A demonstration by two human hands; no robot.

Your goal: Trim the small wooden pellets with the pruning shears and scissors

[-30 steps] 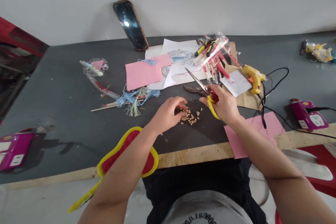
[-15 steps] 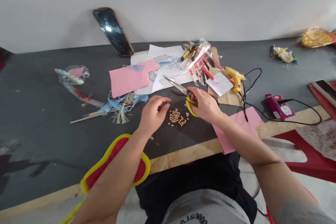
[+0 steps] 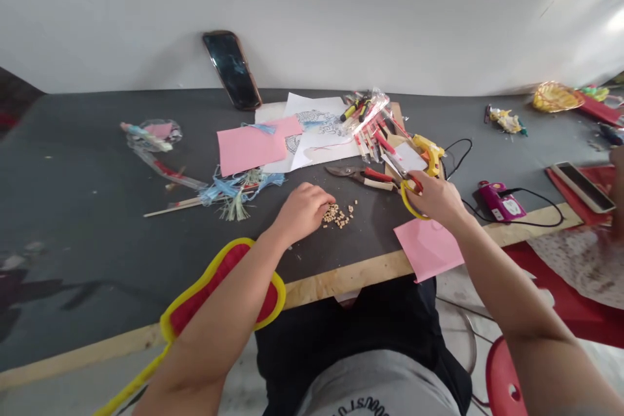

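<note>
The person's left hand (image 3: 303, 211) rests on the bench (image 3: 97, 221) with its fingers curled close together, and I cannot tell whether they pinch anything. Its fingertips sit just beside a small heap of tan pieces (image 3: 335, 214), which lies on the dark bench top near the wooden front edge. The right hand (image 3: 436, 198) is clamped around yellow-handled scissors (image 3: 409, 200), with the blades pointing up and to the left over a pink paper sheet (image 3: 428, 248). Just left of the scissors lie red-handled metal snips (image 3: 361, 175), and a yellow glue gun (image 3: 428, 153) sits beyond them. Blue tassels (image 3: 238, 195) lie left of the left hand. At the far right edge, another person's blurred hand (image 3: 617, 188) shows.
</note>
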